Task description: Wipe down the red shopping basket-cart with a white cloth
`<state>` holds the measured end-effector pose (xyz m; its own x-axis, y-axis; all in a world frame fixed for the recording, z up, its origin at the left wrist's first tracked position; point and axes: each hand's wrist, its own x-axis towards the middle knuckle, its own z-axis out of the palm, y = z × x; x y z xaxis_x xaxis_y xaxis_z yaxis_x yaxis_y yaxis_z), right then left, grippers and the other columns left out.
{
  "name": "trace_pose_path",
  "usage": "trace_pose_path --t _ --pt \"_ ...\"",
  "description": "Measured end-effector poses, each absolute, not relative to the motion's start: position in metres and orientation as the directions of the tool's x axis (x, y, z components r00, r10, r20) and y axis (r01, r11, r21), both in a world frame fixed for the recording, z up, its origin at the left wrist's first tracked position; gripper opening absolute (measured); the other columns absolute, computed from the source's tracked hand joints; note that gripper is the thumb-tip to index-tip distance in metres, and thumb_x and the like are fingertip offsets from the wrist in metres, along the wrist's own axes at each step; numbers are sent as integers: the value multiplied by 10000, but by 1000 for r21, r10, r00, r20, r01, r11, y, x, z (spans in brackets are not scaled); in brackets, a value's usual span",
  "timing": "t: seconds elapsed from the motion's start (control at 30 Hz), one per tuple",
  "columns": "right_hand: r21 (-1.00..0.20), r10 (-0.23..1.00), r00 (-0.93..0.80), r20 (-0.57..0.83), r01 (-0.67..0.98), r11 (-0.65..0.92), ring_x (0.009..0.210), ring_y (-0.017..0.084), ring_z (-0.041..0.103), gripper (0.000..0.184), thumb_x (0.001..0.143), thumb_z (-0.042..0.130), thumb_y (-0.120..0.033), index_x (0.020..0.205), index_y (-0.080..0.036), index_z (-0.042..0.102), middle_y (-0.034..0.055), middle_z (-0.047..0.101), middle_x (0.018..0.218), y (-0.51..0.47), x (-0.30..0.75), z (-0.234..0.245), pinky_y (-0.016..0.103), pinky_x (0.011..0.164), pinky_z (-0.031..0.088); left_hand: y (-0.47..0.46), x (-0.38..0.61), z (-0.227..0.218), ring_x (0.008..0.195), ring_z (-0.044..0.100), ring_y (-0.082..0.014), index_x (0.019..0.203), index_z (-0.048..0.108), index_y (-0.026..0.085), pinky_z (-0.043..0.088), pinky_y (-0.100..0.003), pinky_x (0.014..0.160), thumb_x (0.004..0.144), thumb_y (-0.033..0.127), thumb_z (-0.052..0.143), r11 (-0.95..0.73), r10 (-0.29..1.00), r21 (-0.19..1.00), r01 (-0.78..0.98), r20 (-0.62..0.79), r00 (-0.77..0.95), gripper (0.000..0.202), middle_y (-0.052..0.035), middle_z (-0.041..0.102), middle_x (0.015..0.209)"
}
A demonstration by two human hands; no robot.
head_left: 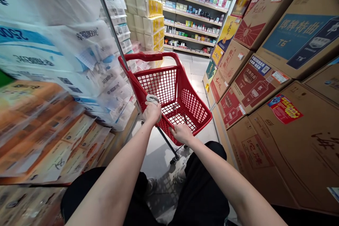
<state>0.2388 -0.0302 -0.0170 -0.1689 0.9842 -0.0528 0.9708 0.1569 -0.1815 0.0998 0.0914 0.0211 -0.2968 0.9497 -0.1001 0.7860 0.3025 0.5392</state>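
A red plastic shopping cart with a latticed basket stands right in front of me, its basket holding nothing that I can see. My left hand is closed around a greyish-white cloth and presses it on the cart's near rim. Farther right along that same rim, my right hand grips the red edge, fingers curled over it. Part of both hands' fingers is hidden behind the rim or the cloth. The cart's handle is on the far side.
Plastic-wrapped tissue packs are piled on the left, with orange packs below. Cardboard cartons form a wall on the right. Shelves of small goods close the aisle's far end. A grey pole rises beside the cart.
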Motion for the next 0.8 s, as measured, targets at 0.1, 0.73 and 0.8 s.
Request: trace_pose_path --t 0.1,0.73,0.8 --pt "-171 981 -185 -52 970 174 757 180 651 472 1021 326 -472 935 -190 694 70 731 849 -31 248 -18 269 655 365 101 99 26 1111 641 -373 1260 408 60 491 -455 905 866 429 475 301 948 535 789 -80 -307 544 -251 667 1182" --pt "-68 960 -279 -19 958 278 693 156 633 529 1023 305 -523 831 -191 670 52 720 789 -36 299 -18 273 604 292 80 109 30 1025 676 -341 1202 408 106 504 -419 860 868 457 490 350 914 610 711 -56 -402 491 -202 699 1098" --pt "-70 960 -279 -6 958 278 701 155 635 552 1019 298 -544 821 -192 675 54 723 797 -37 300 -17 272 608 293 78 110 30 1023 676 -343 1186 416 109 505 -414 847 869 459 491 346 915 612 712 -54 -399 478 -192 704 1078"
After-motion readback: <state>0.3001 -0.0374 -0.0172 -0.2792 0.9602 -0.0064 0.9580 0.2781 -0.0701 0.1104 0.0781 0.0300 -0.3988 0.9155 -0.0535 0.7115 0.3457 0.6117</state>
